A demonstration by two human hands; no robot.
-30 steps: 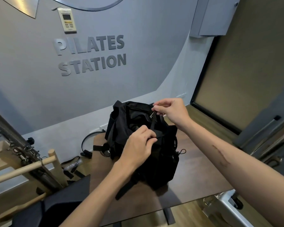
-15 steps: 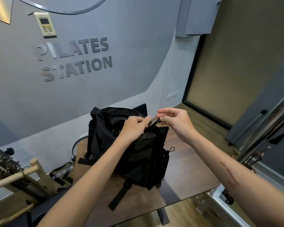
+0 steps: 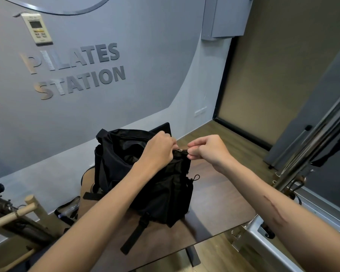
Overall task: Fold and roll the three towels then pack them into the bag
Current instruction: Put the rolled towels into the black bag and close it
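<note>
A black bag [image 3: 161,195] stands upright on the brown table [image 3: 220,209], its top partly open and dark inside. My left hand [image 3: 157,152] grips the bag's top edge beside the metal zipper slider [image 3: 179,150]. Just right of the slider, my right hand [image 3: 206,150] pinches the zipper end of the bag. No towels are visible; the bag's contents are hidden.
A black strap [image 3: 133,238] hangs from the bag toward the table's near edge. Wooden bars and metal frame parts [image 3: 14,214] stand at the left. Steel poles and a metal carriage [image 3: 310,146] rise at the right. A grey wall with lettering lies behind.
My left hand has moved up from the bag's front to its top edge by the zipper. My right hand has shifted slightly right along the zipper. The view has swung a little.
</note>
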